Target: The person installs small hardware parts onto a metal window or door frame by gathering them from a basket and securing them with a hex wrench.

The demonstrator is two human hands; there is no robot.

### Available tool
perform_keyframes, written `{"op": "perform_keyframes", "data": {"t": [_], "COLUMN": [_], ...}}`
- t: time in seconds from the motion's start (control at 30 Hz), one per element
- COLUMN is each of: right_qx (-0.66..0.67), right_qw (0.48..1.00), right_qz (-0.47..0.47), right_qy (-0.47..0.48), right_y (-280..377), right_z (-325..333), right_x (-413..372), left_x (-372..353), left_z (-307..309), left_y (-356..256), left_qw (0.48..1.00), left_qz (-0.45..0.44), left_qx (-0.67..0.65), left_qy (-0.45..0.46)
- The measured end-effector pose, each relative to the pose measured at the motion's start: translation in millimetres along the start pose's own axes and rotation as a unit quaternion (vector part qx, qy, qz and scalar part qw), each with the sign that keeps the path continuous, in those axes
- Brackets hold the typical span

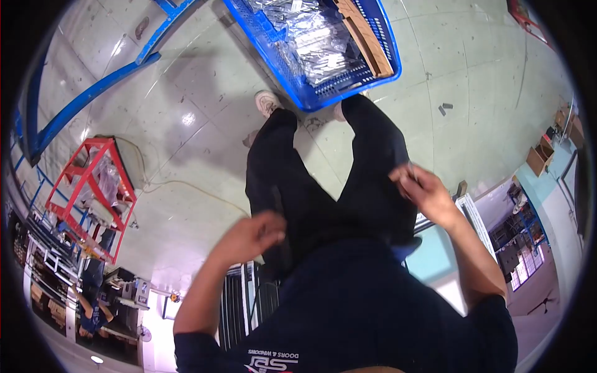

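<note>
My left hand [254,236] hangs over my left thigh, its fingers partly curled and smeared by motion. Whether anything is in it I cannot make out. Above my right thigh, my right hand [426,191] has its thumb and fingers pinched together; what sits between them is too small to name. Past my feet, on the floor, stands a blue plastic basket [306,104]. Inside it lie many clear plastic packets [317,46] with shiny metal-looking parts, and a brown cardboard piece [368,43] along the right side. Neither hand touches the basket.
A red metal frame stand [115,186] holding plastic wrap is at the left, near a blue curved metal frame [93,93]. A thin hose [186,186] crosses the floor. Two small grey pieces [445,109] lie at right. Another person [93,314] stands at lower left.
</note>
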State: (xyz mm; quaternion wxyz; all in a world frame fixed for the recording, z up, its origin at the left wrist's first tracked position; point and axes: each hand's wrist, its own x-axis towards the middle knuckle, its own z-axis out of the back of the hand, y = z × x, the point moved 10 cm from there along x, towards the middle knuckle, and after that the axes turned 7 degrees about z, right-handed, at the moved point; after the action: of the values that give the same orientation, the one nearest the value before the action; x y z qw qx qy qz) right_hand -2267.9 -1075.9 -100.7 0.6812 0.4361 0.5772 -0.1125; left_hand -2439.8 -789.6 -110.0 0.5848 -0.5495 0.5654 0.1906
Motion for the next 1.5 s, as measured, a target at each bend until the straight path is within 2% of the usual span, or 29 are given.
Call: {"op": "perform_keyframes", "data": {"t": [0.03, 0.1, 0.13, 0.2, 0.27, 0.3, 0.33, 0.37, 0.4, 0.43, 0.47, 0.5, 0.53, 0.57, 0.6, 0.7, 0.73, 0.8, 0.87, 0.93, 1.0, 1.07, 1.13, 1.2, 1.23, 1.27, 1.33, 1.4, 1.5], "right_qx": [0.035, 0.151, 0.234, 0.158, 0.095, 0.184, 0.084, -0.107, -0.200, -0.300, -0.372, -0.465, -0.529, -0.593, -0.625, -0.643, -0.646, -0.630, -0.693, -0.711, -0.667, -0.668, -0.681, -0.746, -0.647, -0.522, -0.594, -0.676, -0.683], "right_qw": [0.998, 0.980, 0.960, 0.958, 0.928, 0.927, 0.942, 0.900, 0.864, 0.806, 0.794, 0.758, 0.682, 0.633, 0.607, 0.605, 0.611, 0.593, 0.618, 0.598, 0.614, 0.576, 0.555, 0.576, 0.710, 0.782, 0.719, 0.601, 0.623], "right_qz": [0.053, 0.130, 0.149, 0.234, 0.359, 0.317, 0.315, 0.423, 0.462, 0.505, 0.462, 0.430, 0.462, 0.440, 0.422, 0.387, 0.366, 0.393, 0.291, 0.315, 0.379, 0.441, 0.462, 0.329, 0.248, 0.320, 0.354, 0.387, 0.318], "right_qy": [-0.004, 0.021, 0.049, 0.041, -0.015, 0.077, 0.080, 0.021, -0.020, -0.074, -0.133, -0.154, -0.203, -0.234, -0.251, -0.265, -0.276, -0.310, -0.231, -0.196, -0.185, -0.166, -0.122, 0.065, 0.129, 0.117, -0.069, -0.180, -0.211], "right_y": [26.5, 73.7, 90.6, 112.1, 114.5, 104.7, 96.9, 106.5, 105.1, 97.0, 92.4, 99.7, 113.9, 129.8, 144.5, 174.6, 179.1, 191.4, 182.7, 151.3, 126.9, 104.5, 90.3, 66.6, 74.6, 95.6, 138.6, 167.6, 176.5], "right_z": [-19.6, -69.3, -96.1, -126.0, -117.0, -118.5, -107.0, -90.0, -73.2, -54.2, -32.5, -18.0, -10.6, -6.1, -3.4, 3.7, 7.8, 11.8, 14.1, 10.0, 9.0, -2.4, -10.7, -21.8, -17.2, -15.9, 1.9, 4.4, 10.2], "right_x": [32.7, 92.6, 119.9, 179.7, 257.5, 305.3, 346.4, 381.0, 422.2, 475.3, 526.7, 564.8, 592.9, 617.0, 641.6, 688.1, 699.3, 694.5, 697.7, 676.9, 678.8, 663.7, 653.2, 662.7, 656.2, 663.6, 677.3, 694.9, 730.1], "left_x": [28.5, 71.0, 96.7, 152.0, 211.8, 238.9, 265.4, 283.2, 294.1, 302.7, 297.4, 293.1, 294.6, 297.3, 298.5, 300.8, 300.4, 302.5, 308.9, 320.8, 317.7, 326.3, 325.7, 330.7, 334.0, 336.7, 337.3, 337.5, 335.3], "left_z": [26.0, 66.0, 70.1, 90.8, 137.6, 160.9, 181.7, 211.5, 237.5, 252.1, 267.3, 276.7, 276.8, 273.1, 273.0, 266.3, 262.2, 262.0, 265.5, 266.6, 282.2, 300.8, 315.8, 322.1, 325.3, 326.5, 326.1, 325.4, 325.2], "left_y": [-26.6, -98.4, -105.3, -115.2, -71.9, -49.6, -24.6, -9.2, 3.3, 3.7, -0.4, 0.8, 7.6, 11.0, 8.3, -12.1, -21.4, -30.5, -40.4, -44.8, -46.7, -37.8, -34.3, -33.6, -33.4, -33.0, -32.9, -32.6, -33.1], "left_qw": [0.997, 0.963, 0.958, 0.942, 0.953, 0.941, 0.925, 0.891, 0.848, 0.842, 0.839, 0.832, 0.826, 0.831, 0.834, 0.836, 0.846, 0.838, 0.835, 0.840, 0.803, 0.801, 0.778, 0.781, 0.784, 0.788, 0.788, 0.787, 0.774], "left_qz": [-0.027, -0.211, -0.233, -0.284, -0.141, -0.100, -0.057, -0.098, -0.139, -0.149, -0.101, -0.046, -0.039, -0.028, -0.023, -0.092, -0.085, -0.095, -0.119, -0.140, -0.164, -0.146, -0.141, -0.120, -0.114, -0.109, -0.105, -0.104, -0.134], "left_qx": [-0.071, 0.043, 0.042, -0.006, -0.072, -0.117, -0.162, -0.175, -0.187, -0.191, -0.138, -0.085, -0.092, -0.082, -0.068, -0.086, -0.086, -0.071, -0.071, -0.082, -0.067, -0.072, -0.065, -0.076, -0.070, -0.062, -0.060, -0.056, -0.051], "left_qy": [-0.016, -0.162, -0.161, -0.178, -0.259, -0.301, -0.338, -0.408, -0.475, -0.483, -0.517, -0.547, -0.554, -0.549, -0.548, -0.534, -0.519, -0.533, -0.532, -0.518, -0.568, -0.576, -0.609, -0.608, -0.606, -0.603, -0.603, -0.605, -0.617]}}
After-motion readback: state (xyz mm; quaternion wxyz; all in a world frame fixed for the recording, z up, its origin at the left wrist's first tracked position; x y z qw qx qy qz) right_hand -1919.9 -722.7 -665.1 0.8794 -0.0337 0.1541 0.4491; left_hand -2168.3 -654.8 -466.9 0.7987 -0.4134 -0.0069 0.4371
